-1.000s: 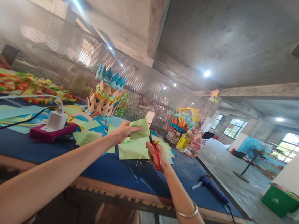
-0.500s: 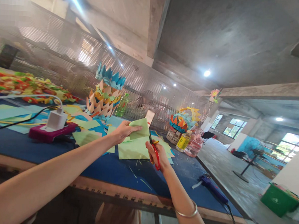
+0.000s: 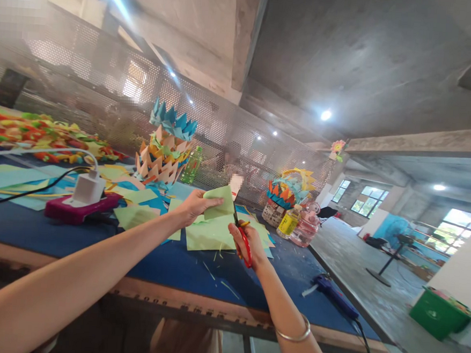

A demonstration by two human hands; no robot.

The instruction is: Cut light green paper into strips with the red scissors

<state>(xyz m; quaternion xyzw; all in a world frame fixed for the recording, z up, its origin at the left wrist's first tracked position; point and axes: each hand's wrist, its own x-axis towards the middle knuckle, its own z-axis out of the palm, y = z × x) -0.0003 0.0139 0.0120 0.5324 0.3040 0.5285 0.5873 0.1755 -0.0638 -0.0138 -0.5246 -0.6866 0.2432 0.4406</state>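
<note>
My left hand (image 3: 196,207) pinches a folded piece of light green paper (image 3: 220,203) above the table. My right hand (image 3: 249,243) is closed round the red handles of a pair of scissors (image 3: 248,251). Their dark blades point up at the right edge of the folded paper. A pencil-like yellow stick also shows at the right fingers; I cannot make it out fully. Beneath both hands lie flat light green sheets (image 3: 204,240), with thin paper trimmings around them on the blue tabletop (image 3: 164,271).
Left stand a purple power strip (image 3: 67,211) with a white charger (image 3: 88,189) and a stack of folded-paper rings (image 3: 166,158). A yellow-labelled bottle (image 3: 288,223) and pink jug (image 3: 306,227) stand right. A blue glue gun (image 3: 335,296) lies near the table's right edge.
Almost nothing differs. The scissors and my right hand have shifted very slightly left, while the left hand keeps its hold on the folded paper.
</note>
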